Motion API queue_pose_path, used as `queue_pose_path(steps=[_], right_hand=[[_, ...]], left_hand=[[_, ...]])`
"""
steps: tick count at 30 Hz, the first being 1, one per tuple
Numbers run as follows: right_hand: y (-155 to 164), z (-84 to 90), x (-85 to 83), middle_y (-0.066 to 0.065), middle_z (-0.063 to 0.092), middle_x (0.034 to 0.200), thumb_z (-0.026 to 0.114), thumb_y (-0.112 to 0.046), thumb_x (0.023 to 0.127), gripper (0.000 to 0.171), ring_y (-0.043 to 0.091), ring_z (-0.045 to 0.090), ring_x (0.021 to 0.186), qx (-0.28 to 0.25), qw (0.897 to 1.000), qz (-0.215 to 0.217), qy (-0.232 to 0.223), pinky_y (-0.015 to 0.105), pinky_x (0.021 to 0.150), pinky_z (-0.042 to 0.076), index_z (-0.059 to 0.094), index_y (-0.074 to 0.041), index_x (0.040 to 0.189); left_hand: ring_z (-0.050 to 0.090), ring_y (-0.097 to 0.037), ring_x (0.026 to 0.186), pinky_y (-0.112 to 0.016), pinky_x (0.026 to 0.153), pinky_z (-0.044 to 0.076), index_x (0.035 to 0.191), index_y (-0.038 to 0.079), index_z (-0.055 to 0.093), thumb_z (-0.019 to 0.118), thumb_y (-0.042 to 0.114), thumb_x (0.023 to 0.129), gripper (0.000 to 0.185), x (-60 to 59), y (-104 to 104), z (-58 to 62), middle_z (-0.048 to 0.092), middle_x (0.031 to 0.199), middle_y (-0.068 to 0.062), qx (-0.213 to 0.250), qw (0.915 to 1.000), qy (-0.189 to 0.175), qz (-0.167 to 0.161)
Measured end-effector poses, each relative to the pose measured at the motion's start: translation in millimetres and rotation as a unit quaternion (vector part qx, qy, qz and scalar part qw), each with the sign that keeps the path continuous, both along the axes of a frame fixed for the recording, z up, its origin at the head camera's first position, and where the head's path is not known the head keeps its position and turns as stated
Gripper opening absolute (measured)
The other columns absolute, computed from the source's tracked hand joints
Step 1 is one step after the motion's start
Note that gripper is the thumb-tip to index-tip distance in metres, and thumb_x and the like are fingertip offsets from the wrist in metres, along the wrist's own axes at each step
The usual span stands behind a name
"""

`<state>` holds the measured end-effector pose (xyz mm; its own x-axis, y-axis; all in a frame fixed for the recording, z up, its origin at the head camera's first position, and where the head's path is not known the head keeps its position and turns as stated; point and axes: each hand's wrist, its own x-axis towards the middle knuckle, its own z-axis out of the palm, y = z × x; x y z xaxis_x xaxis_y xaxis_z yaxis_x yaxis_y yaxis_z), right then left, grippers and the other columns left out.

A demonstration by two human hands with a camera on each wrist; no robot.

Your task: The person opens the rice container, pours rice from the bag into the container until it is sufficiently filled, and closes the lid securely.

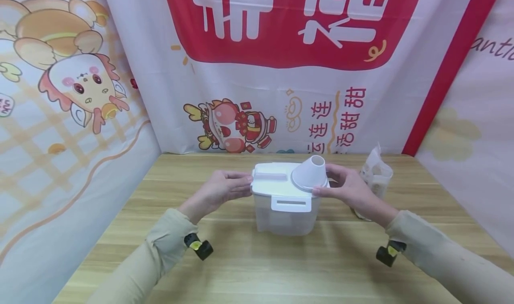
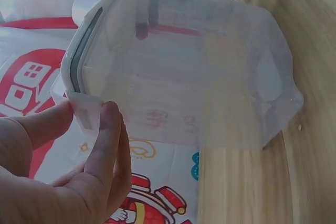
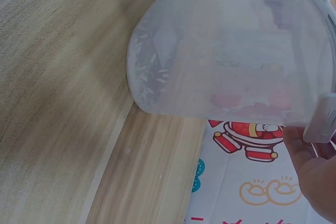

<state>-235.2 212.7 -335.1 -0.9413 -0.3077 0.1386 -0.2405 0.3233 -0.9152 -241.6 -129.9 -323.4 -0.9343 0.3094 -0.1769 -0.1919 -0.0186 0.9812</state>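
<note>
A translucent storage container (image 1: 286, 217) with a white lid (image 1: 267, 185) is upright at the middle of the table. A cone-shaped white spout (image 1: 310, 174) rises from the lid's right side, and a clip latch (image 1: 291, 204) hangs down the front. My left hand (image 1: 225, 189) pinches the latch (image 2: 86, 109) at the container's left end between thumb and fingers. My right hand (image 1: 349, 189) grips the lid's right end, thumb at the front corner and fingers toward the back. A few rice-like white grains (image 3: 152, 72) show inside near the bottom in the right wrist view.
A partly see-through bag (image 1: 376, 174) stands behind my right hand on the wooden table (image 1: 257, 268). Printed cloths (image 1: 241, 85) hang along the back and both sides. A dark camera (image 1: 198, 247) is strapped to each wrist.
</note>
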Motion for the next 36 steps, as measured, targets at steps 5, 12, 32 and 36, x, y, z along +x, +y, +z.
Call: queue_pose_path(steps=[5, 12, 32, 36], right_hand=[[0.1, 0.4, -0.2, 0.005, 0.059, 0.133, 0.086, -0.032, 0.076, 0.076, 0.029, 0.055, 0.123, 0.003, 1.000, 0.002, -0.001, 0.038, 0.094, 0.051, 0.052, -0.012, 0.141], [0.5, 0.2, -0.4, 0.005, 0.059, 0.133, 0.086, -0.032, 0.076, 0.074, 0.029, 0.054, 0.123, 0.004, 1.000, 0.009, -0.003, 0.040, 0.095, 0.050, 0.053, -0.012, 0.139], [1.8, 0.5, -0.4, 0.004, 0.059, 0.133, 0.086, -0.033, 0.075, 0.075, 0.026, 0.056, 0.122, -0.001, 1.000, 0.004, 0.006, 0.037, 0.095, 0.050, 0.053, -0.012, 0.139], [2.4, -1.6, 0.5, 0.005, 0.058, 0.135, 0.085, -0.033, 0.077, 0.075, 0.027, 0.054, 0.123, 0.000, 1.000, 0.007, 0.010, 0.037, 0.096, 0.049, 0.052, -0.012, 0.140]], left_hand=[[0.067, -0.030, 0.104, -0.039, 0.092, 0.054, 0.124, -0.007, 0.062, 0.071, 0.007, 0.091, 0.037, -5.4, -2.0, 0.6, 0.068, 0.114, -0.020, 0.030, 0.9980, -0.056, 0.007], [0.066, -0.031, 0.105, -0.038, 0.091, 0.054, 0.126, -0.007, 0.059, 0.072, 0.002, 0.088, 0.041, -8.3, -2.9, -1.4, 0.066, 0.116, -0.022, 0.059, 0.9937, -0.094, 0.013], [0.064, -0.032, 0.109, -0.039, 0.092, 0.054, 0.127, -0.005, 0.060, 0.073, 0.006, 0.089, 0.042, -8.7, -3.7, 0.6, 0.065, 0.119, -0.021, 0.076, 0.9914, -0.107, 0.007], [0.064, -0.032, 0.108, -0.038, 0.092, 0.054, 0.128, -0.006, 0.059, 0.074, 0.007, 0.088, 0.044, -8.7, -3.6, 0.2, 0.065, 0.119, -0.021, 0.068, 0.9915, -0.110, 0.005]])
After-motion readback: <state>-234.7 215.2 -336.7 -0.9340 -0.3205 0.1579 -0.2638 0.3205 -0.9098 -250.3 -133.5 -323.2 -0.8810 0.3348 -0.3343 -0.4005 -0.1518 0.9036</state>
